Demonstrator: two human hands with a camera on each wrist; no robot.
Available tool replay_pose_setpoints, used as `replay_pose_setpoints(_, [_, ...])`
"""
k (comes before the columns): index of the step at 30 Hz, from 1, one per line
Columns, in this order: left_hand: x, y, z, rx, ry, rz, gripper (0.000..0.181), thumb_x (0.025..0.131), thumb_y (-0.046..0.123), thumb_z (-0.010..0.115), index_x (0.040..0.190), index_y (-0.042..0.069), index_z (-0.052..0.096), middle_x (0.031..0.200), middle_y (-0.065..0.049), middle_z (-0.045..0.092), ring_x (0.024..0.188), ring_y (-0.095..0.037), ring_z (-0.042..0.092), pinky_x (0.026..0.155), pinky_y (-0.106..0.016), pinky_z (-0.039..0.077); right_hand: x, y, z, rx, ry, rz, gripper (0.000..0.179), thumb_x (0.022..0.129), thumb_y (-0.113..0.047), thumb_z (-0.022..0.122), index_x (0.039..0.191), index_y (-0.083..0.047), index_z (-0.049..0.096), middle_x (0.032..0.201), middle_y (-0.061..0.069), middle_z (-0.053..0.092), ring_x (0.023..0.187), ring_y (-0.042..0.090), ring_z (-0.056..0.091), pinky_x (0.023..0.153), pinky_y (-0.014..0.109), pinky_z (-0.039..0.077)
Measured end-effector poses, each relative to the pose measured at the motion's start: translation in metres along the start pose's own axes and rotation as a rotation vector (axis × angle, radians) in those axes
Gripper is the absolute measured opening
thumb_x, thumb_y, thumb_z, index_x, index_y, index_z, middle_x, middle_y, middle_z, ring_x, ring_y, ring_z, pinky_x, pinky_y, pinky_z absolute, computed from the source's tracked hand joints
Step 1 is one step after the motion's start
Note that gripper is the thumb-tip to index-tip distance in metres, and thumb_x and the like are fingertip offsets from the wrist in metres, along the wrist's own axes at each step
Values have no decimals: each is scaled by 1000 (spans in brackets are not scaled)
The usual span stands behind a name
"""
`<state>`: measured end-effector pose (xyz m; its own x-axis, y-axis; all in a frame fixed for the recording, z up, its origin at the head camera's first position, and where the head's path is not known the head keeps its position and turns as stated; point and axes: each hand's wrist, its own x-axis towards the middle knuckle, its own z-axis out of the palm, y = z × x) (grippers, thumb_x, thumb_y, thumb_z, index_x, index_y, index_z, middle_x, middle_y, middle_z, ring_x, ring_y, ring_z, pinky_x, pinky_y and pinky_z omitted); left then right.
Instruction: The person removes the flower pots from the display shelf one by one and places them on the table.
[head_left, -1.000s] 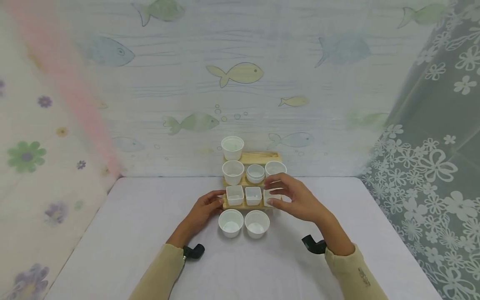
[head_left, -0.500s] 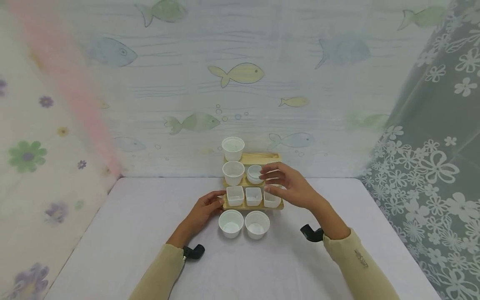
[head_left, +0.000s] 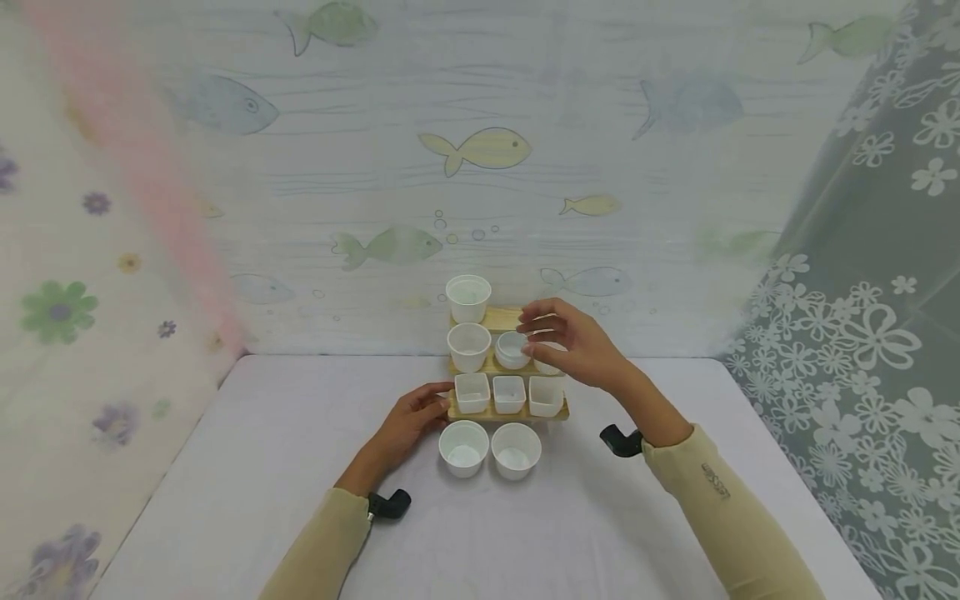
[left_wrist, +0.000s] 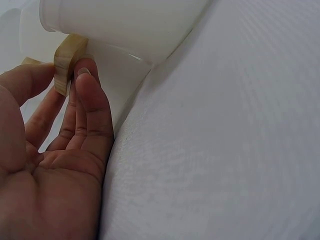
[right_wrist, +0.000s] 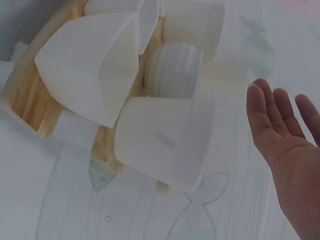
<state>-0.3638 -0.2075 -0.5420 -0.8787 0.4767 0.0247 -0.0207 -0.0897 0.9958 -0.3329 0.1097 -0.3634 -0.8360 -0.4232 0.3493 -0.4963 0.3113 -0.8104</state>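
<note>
1. Floral side cloth [head_left: 45, 450], pale, with purple, green and orange flowers; pink band [head_left: 146, 175] along its far edge.
2. White tablecloth [head_left: 247, 483], smooth, covering the tabletop.
3. Left hand [head_left: 405, 425], tan-sleeved, its thumb and fingers pinching the rack's left end.
4. Fish-print backdrop [head_left: 360, 192], rising behind the table's far edge.
5. Three-tier wooden rack [head_left: 501, 319], mid-table at the back. Top: one round cup [head_left: 468, 300], left end. Middle: round cup [head_left: 469, 348], ridged jar [head_left: 512, 352], right-end round cup [right_wrist: 155, 140]. Bottom: three square cups [head_left: 509, 395] in a row.
6. Two round white bowls [head_left: 463, 450], side by side on the cloth before the rack.
7. Right hand [head_left: 581, 343], tan-sleeved, fingers parted and loosely bent, near the middle tier's right end, apart from the cups.
8. Grey side curtain [head_left: 832, 275], white-flowered.
</note>
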Motion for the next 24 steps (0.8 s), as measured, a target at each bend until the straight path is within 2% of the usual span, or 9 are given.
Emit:
replay_pose_setpoints(7, [0, 0, -1, 8, 3, -10, 44, 108, 12, 62, 150, 2, 54, 113, -7, 70, 102, -16, 68, 86, -27, 58, 12, 1, -1, -44, 17, -27, 51, 96, -3, 78, 141, 3, 53, 136, 23, 62, 126, 37, 65, 107, 48, 54])
replay_pose_setpoints(13, [0, 1, -1, 14, 3, -5, 44, 108, 12, 61, 150, 1, 54, 116, -8, 71, 103, -17, 69, 87, -28, 59, 24, -3, 0, -90, 47, -39, 52, 95, -7, 81, 139, 3, 55, 135, 23, 63, 125, 37, 64, 106, 48, 55])
replay_pose_setpoints(20, [0, -1, -1, 12, -1, -2, 44, 108, 12, 61, 151, 2, 54, 116, -8, 70, 104, -17, 69, 87, -28, 59, 36, -3, 1, -74, 67, -28, 54, 95, -7, 81, 141, 4, 54, 136, 20, 62, 127, 43, 62, 107, 48, 54])
replay_pose_setpoints(24, [1, -3, -3, 6, -4, 0, 44, 108, 13, 61, 151, 3, 54, 115, -7, 70, 104, -17, 69, 88, -28, 59, 43, -3, 2, -92, 72, -18, 55, 96, -10, 80, 141, 5, 54, 138, 22, 61, 128, 40, 63, 108, 49, 53])
